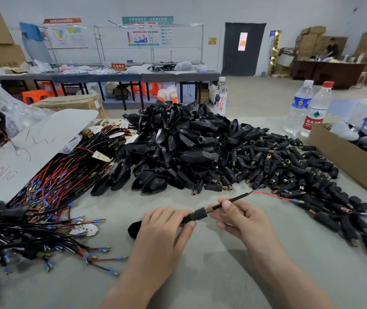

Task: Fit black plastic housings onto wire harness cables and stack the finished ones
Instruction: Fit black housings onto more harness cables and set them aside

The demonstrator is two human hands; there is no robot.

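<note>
My left hand [164, 228] lies palm down, fingers curled round a black housing [197, 214], the thumb pressed against its near side. My right hand [241, 216] sits just beside it, turned inward, thumb and forefinger pinching the cable [237, 199] at the housing's mouth, the other fingers loosely curled. Both bare forearms reach in from below, converging.

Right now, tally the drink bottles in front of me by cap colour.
White-capped bottles: 2
Red-capped bottle: 1
Total: 3
</note>
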